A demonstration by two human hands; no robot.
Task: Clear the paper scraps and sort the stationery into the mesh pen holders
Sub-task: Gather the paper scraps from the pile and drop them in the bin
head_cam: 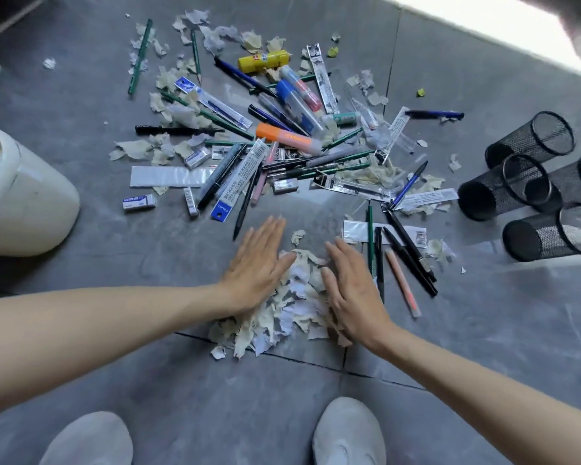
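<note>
Corralling a heap of paper scraps (294, 313) at the lower centre of the frame, the person is laying both hands flat on the floor (182, 380). The left hand (257, 263) and the right hand (353, 293) are flanking the heap with fingers straight and slightly spread, pinching nothing. The palms are angling inward, apparently to squeeze the loose bits into one mound that can be scooped up together. The stationery (296, 104) is lying scattered across the upper centre, with pens, pencils, erasers and an orange highlighter (287, 139) tangled with more torn paper. A few pens are lying just beside the right hand. Four mesh pen holders (517, 142) are lying on their sides at the right edge, well apart from the heap, with nothing visible inside. A white bin (31, 203) is standing at the left edge, probably meant for the scraps.
</note>
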